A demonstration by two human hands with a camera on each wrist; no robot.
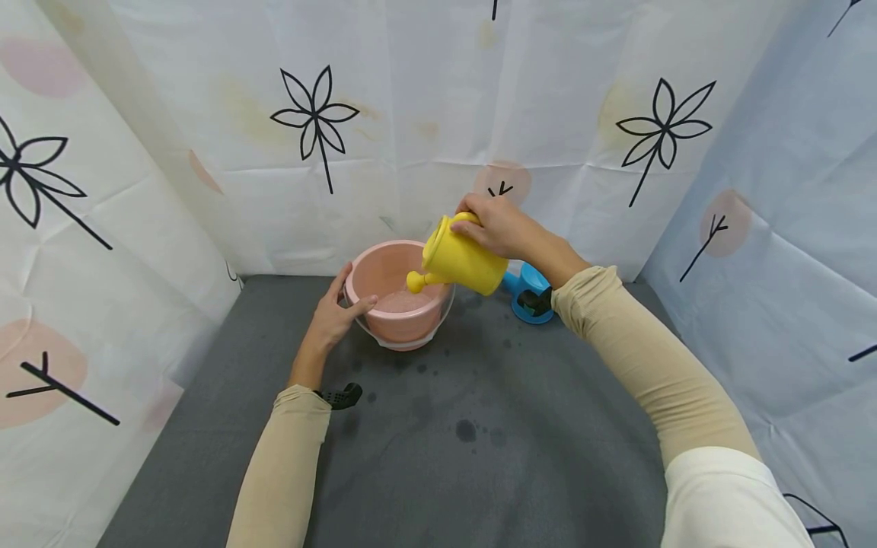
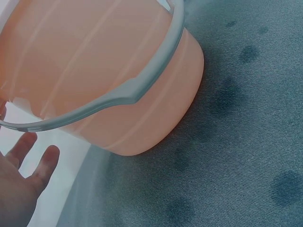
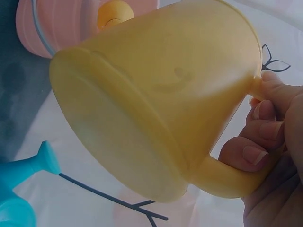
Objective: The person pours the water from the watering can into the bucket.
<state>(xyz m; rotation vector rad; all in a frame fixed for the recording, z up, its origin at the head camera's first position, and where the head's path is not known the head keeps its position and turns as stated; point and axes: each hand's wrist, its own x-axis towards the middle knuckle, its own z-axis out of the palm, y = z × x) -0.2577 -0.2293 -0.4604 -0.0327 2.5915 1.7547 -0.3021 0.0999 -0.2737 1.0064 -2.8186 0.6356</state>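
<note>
A yellow watering can [image 1: 473,259] is tilted, its spout head over the pink bucket [image 1: 400,327]. My right hand [image 1: 503,228] grips the can's handle; in the right wrist view, the fingers [image 3: 255,153] curl round it. The bucket stands upright on the dark surface, with what looks like shallow water inside and its pale handle hanging down in front. My left hand [image 1: 332,316] touches the bucket's left rim, fingers outside and thumb across the near edge. In the left wrist view, some of its fingers [image 2: 45,168] stand apart from the bucket wall.
A blue watering can [image 1: 534,293] stands right of the bucket, partly hidden by the right wrist. Dark wet spots [image 1: 466,431] mark the grey surface [image 1: 521,487]. White patterned cloth [image 1: 411,114] encloses the back and sides.
</note>
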